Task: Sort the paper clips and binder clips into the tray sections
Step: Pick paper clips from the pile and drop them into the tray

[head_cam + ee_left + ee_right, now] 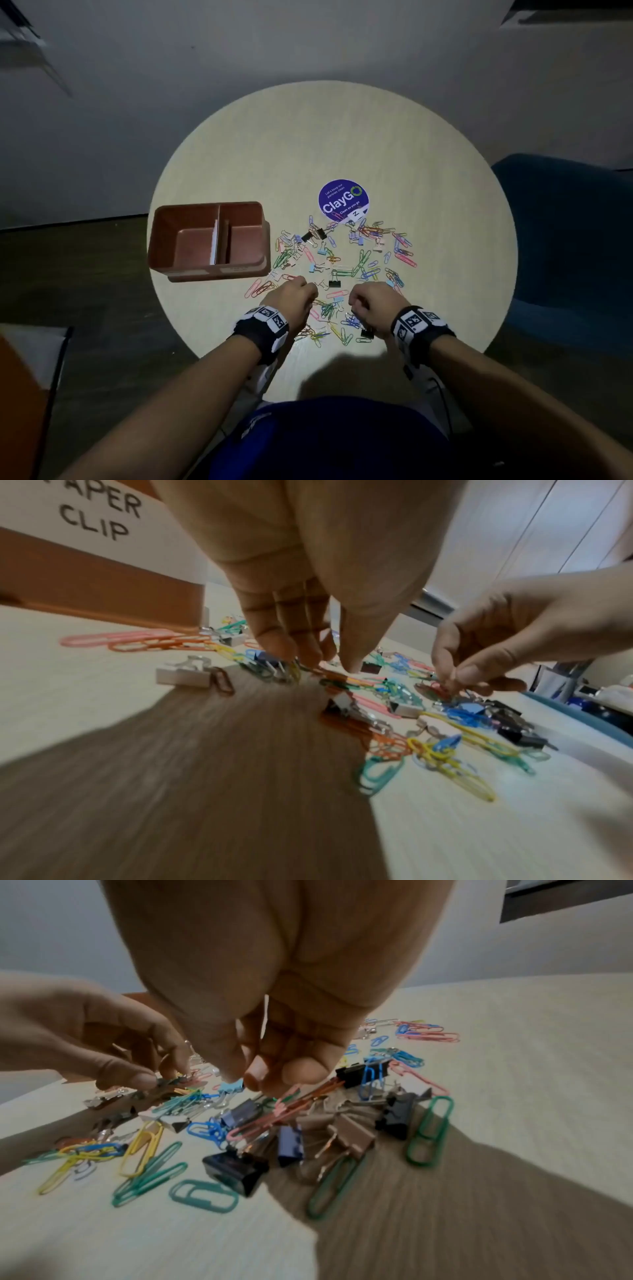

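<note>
I am standing over a round pale table (342,137), and nearest to me my two forearms are reaching in, each wearing a black wrist strap (416,325) with square markers. My left hand (291,296) is hovering low over the near part of the scatter, its fingertips (301,653) drawn together and pointing down into a tangle of paper clips (445,753); whether they are actually pinching one, I cannot tell. My right hand (371,301) is curling beside it, thumb and fingers (301,1072) closing on a few thin wire clips, orange and pink ones trailing beneath them. Just below that hand, black, blue and beige binder clips (236,1171) are lying among green and yellow paper clips. Beyond my hands the mixed pile is spreading across the middle of the table, touching the edge of a round purple ClayGo sticker (343,201). To the left of the pile the brown divided tray (161,233) is sitting near the table's rim, a label reading "PAPER CLIP" (99,512) on its near wall.
</note>
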